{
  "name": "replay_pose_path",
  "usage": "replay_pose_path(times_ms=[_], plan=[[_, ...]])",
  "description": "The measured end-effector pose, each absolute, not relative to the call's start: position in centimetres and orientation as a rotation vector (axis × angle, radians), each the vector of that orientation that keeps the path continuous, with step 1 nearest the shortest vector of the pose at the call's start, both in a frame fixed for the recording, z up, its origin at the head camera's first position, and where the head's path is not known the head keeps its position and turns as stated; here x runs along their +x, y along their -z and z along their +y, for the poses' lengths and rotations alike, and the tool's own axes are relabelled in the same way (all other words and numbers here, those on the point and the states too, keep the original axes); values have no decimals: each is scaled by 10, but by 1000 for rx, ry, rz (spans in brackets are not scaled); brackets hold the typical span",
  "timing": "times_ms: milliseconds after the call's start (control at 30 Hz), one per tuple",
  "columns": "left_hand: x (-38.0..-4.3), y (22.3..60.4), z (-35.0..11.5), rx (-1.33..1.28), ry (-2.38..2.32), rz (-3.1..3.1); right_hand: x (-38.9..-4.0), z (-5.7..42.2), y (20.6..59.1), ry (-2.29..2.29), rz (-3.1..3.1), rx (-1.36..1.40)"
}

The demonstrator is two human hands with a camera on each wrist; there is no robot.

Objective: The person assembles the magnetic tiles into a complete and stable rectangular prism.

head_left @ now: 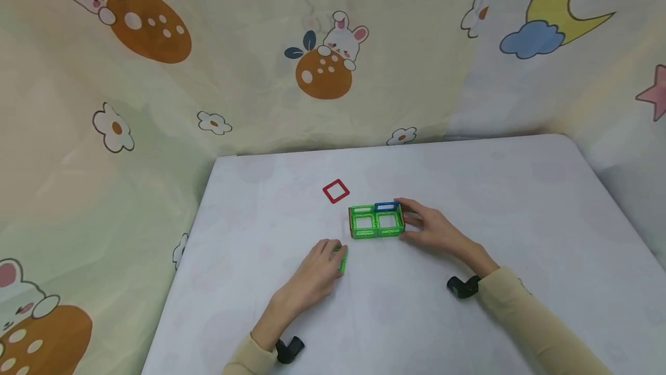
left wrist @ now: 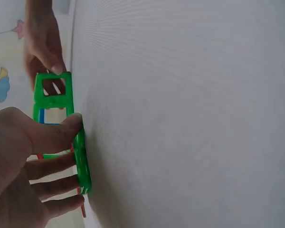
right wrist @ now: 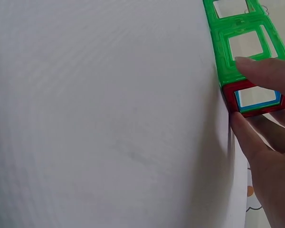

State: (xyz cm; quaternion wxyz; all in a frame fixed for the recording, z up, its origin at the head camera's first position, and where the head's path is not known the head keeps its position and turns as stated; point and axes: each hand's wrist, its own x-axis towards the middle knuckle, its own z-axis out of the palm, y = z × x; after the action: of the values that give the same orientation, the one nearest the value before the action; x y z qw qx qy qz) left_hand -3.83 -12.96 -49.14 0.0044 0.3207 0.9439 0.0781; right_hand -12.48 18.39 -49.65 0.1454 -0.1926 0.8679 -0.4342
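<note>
My left hand (head_left: 314, 274) pinches a green magnetic tile (head_left: 343, 262) between thumb and fingers, close over the table, at the box's near left. In the left wrist view that tile (left wrist: 83, 161) stands on edge, seen nearly side-on. A low box of magnetic tiles (head_left: 376, 222) sits on the table, two squares long, mostly green. At its far right edge is a blue tile (head_left: 386, 210); a red tile (right wrist: 232, 98) closes the right end. My right hand (head_left: 434, 230) grips that end, thumb on the green near side, fingers around the red tile and the back.
A loose red square tile (head_left: 329, 196) lies flat behind the box, toward its left. The white-covered table (head_left: 520, 190) backs onto a printed cloth wall (head_left: 250, 74). Black wrist devices (head_left: 463, 287) sit at both sleeves.
</note>
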Motion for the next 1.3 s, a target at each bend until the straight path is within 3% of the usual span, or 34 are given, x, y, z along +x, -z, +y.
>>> replay_pose_path(times_ms=[267,567,867,1300], plan=[[-41,487,-125,974,-294,2923,-124,185,498,1273,2520,-554],[-49,452,-97,1193,-440,2889,-123,184,501,1302,2535,-612],[-81,439,-76,1314,-508,2885,-122,183,503,1339,2516,-634],[-117,442,-50,1272,-614,2870,-123,182,502,1396,2488,-639]])
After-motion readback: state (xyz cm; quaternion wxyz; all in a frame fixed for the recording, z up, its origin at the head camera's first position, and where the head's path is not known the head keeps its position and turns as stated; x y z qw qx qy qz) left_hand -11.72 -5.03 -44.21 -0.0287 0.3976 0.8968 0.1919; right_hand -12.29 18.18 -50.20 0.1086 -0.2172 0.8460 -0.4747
